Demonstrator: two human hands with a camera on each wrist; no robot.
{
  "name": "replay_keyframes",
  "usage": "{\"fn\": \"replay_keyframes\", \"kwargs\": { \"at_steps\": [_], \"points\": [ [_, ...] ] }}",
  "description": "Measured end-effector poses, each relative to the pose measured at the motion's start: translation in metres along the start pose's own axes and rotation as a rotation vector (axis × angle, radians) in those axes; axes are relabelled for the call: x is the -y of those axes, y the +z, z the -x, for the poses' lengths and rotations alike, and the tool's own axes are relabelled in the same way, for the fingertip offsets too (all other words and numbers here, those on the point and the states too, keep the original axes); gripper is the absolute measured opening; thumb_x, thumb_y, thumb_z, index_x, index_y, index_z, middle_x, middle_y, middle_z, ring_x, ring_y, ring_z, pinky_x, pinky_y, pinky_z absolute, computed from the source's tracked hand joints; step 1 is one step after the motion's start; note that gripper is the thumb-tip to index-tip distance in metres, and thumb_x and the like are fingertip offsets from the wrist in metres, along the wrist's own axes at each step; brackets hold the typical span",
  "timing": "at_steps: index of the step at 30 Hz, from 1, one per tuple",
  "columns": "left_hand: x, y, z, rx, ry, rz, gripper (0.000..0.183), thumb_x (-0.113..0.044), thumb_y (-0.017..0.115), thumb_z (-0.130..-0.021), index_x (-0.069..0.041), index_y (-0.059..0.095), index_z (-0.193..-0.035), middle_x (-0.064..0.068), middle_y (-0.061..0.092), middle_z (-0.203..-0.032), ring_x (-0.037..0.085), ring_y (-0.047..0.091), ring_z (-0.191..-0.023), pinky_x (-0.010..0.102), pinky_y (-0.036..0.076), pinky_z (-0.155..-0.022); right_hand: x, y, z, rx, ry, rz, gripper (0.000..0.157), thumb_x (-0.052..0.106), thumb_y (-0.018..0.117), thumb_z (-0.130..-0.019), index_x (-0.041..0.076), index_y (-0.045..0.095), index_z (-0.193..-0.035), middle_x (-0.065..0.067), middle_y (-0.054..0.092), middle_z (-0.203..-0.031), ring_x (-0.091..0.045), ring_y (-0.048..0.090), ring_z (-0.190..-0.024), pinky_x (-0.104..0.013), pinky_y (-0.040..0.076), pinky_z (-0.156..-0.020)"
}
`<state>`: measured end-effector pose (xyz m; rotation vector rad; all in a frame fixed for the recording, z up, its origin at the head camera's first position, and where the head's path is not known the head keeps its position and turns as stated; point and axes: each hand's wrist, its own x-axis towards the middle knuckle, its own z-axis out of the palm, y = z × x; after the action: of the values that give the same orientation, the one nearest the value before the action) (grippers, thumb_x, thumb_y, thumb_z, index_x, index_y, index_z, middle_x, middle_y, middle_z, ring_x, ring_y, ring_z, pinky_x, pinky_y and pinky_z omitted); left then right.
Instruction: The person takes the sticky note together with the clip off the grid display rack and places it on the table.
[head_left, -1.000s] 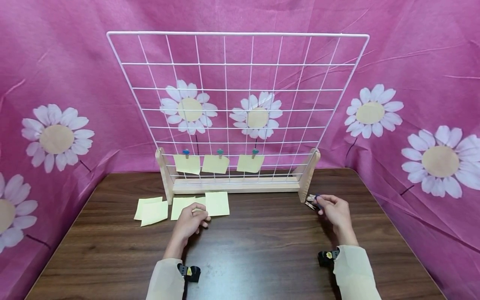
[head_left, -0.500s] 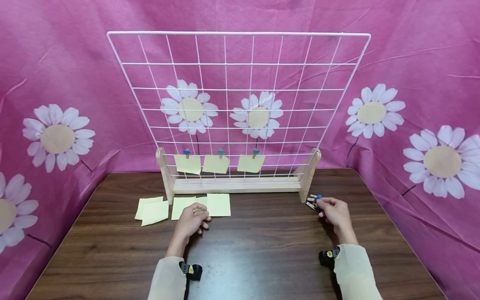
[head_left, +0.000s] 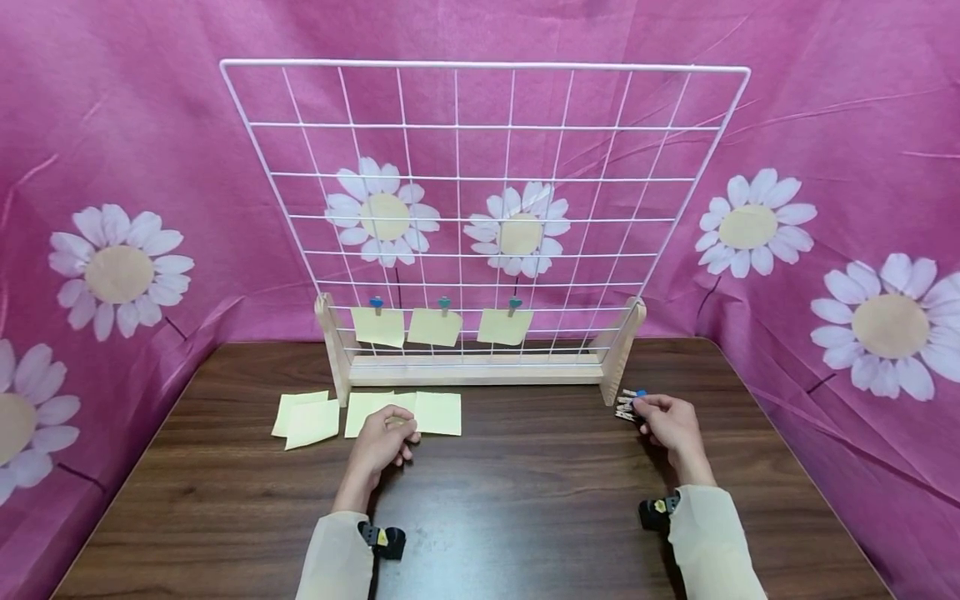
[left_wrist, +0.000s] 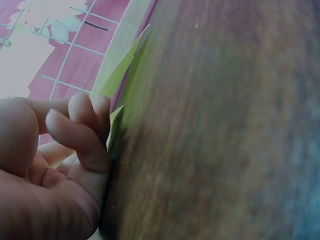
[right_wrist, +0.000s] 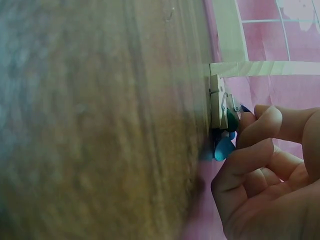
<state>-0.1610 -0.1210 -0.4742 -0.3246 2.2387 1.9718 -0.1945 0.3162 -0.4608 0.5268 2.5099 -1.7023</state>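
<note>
Left hand (head_left: 384,444) low on the dark wood counter (head_left: 525,500), at about 7 o'clock from the middle of the head view. Fingers (left_wrist: 80,135) curled, tips pinching the near edge of a yellow paper note (head_left: 372,410), lifting that edge a little off the counter. Three more loose yellow notes (head_left: 307,421) lying flat right around it, some overlapping, spread from 9 o'clock of the hand to 1 o'clock of it.

Right hand (head_left: 670,423) down at about 4 o'clock in the head view, well apart from the left one. Fingers (right_wrist: 255,130) bent, tips touching a small pile of tiny wooden pegs (head_left: 628,404) with blue tops; from the wrist view, one blue-topped peg seems pinched between thumb and first finger, though a bit blurry. Pile sitting on the counter just beside the right wooden foot (head_left: 621,350) of the stand.

White wire grid (head_left: 483,200) standing upright in the wooden stand at 12 o'clock. Three yellow notes (head_left: 434,327) clipped in a row to a low wire with little blue pegs, toward the left half. Pink cloth with white daisies (head_left: 120,271) hanging all around behind.
</note>
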Motion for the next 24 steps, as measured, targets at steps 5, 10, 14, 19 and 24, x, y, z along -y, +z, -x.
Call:
{"fn": "replay_keyframes", "kwargs": {
  "at_steps": [5, 10, 14, 19, 24],
  "points": [
    [-0.001, -0.001, 0.002, 0.011, -0.003, -0.013, 0.018, -0.002, 0.059, -0.097, 0.006, 0.06, -0.113, 0.009, 0.065, -0.071, 0.01, 0.052, -0.047, 0.021, 0.039, -0.041, 0.001, 0.0, 0.001, -0.007, -0.025, 0.002, 0.042, 0.017, 0.06, -0.102, -0.015, 0.055, -0.128, 0.005, 0.061, -0.069, -0.005, 0.055, -0.054, -0.022, 0.045, -0.048],
    [-0.002, -0.001, 0.001, 0.015, -0.006, 0.006, 0.017, -0.001, 0.059, -0.097, 0.006, 0.06, -0.112, 0.01, 0.065, -0.073, 0.011, 0.054, -0.048, 0.021, 0.042, -0.042, 0.005, 0.0, 0.003, -0.039, -0.044, 0.024, 0.041, 0.018, 0.061, -0.101, -0.012, 0.057, -0.128, 0.003, 0.062, -0.075, -0.007, 0.056, -0.055, -0.023, 0.046, -0.049],
    [-0.001, 0.0, 0.0, 0.014, -0.007, 0.02, 0.017, -0.001, 0.059, -0.097, 0.006, 0.059, -0.112, 0.01, 0.065, -0.073, 0.011, 0.054, -0.049, 0.021, 0.042, -0.043, 0.012, 0.0, 0.005, -0.051, -0.069, 0.048, 0.04, 0.021, 0.062, -0.101, -0.01, 0.06, -0.126, -0.002, 0.067, -0.082, -0.008, 0.057, -0.057, -0.024, 0.047, -0.051],
    [-0.001, -0.001, 0.001, 0.017, 0.0, 0.022, 0.02, -0.005, 0.061, -0.098, 0.006, 0.059, -0.115, 0.01, 0.066, -0.075, 0.011, 0.054, -0.05, 0.021, 0.041, -0.043, 0.022, 0.002, 0.009, -0.063, -0.136, 0.049, 0.037, 0.019, 0.065, -0.1, -0.011, 0.063, -0.121, -0.005, 0.072, -0.085, -0.01, 0.057, -0.054, -0.025, 0.048, -0.054],
    [-0.003, -0.001, 0.002, 0.026, 0.019, 0.018, 0.022, -0.008, 0.06, -0.1, 0.007, 0.057, -0.116, 0.011, 0.066, -0.077, 0.013, 0.053, -0.052, 0.023, 0.04, -0.043, 0.032, 0.006, 0.013, -0.046, -0.187, 0.037, 0.037, 0.019, 0.066, -0.1, -0.012, 0.063, -0.12, -0.004, 0.07, -0.081, -0.01, 0.057, -0.053, -0.025, 0.048, -0.052]
  ]
}}
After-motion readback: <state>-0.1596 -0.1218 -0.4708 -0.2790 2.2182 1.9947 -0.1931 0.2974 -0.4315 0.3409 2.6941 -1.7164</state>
